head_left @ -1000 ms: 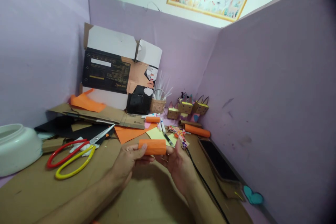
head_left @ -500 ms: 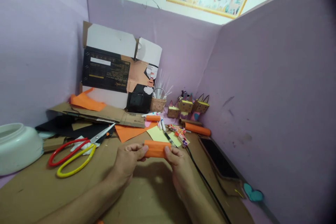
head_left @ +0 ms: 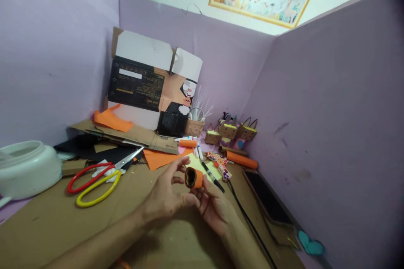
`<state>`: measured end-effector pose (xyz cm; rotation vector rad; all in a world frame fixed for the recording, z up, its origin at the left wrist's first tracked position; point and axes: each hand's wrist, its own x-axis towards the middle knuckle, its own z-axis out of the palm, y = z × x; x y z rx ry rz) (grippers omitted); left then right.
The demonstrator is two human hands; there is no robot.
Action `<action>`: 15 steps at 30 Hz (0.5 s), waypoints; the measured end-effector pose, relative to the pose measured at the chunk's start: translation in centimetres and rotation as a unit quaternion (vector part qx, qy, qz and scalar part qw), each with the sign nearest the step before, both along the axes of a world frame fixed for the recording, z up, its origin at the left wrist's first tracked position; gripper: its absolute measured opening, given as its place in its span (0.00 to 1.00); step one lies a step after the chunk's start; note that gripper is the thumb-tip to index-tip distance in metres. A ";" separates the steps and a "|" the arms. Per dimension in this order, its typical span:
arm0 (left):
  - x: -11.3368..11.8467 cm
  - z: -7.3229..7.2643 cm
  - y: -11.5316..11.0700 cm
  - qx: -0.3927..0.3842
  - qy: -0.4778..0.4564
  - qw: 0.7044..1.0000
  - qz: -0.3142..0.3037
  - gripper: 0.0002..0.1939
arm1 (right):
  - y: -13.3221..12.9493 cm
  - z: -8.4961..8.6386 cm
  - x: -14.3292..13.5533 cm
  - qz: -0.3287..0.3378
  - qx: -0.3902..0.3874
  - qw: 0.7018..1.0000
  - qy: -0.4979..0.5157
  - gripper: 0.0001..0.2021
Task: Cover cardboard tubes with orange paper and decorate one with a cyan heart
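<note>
the right hand (head_left: 214, 208) is pinching a short orange tube (head_left: 198, 179) between its thumb and fingers. the tube is hanging in the air above the cardboard sheet (head_left: 110, 231), and its open end is facing the left hand (head_left: 166, 193) and the camera. the left hand is spreading its thumb and fingers wide beside that end; whether its fingertips are touching the tube, i cannot tell. just behind the tube, a black marker (head_left: 213, 177) is lying partly over yellow paper (head_left: 196, 163). a patterned tool (head_left: 220, 164) with a black cord (head_left: 249, 219) is resting near the marker. well to the left, scissors (head_left: 109, 167) are lying near a white pot (head_left: 34, 176).
</note>
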<state>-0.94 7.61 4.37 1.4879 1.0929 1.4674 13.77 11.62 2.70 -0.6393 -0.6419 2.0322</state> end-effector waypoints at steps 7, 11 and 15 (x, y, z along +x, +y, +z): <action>0.3 0.6 -0.3 -0.041 0.036 0.998 -0.021 0.19 | -0.9 -0.6 -1.0 0.138 0.025 0.987 -0.082 0.19; -1.9 1.9 0.8 -0.053 -0.020 0.994 0.096 0.19 | -0.5 -0.8 -0.1 0.037 0.098 0.974 -0.200 0.24; -5.3 2.5 2.6 -0.067 -0.055 0.971 0.221 0.24 | 2.2 0.0 1.1 -0.093 0.292 0.861 -0.407 0.20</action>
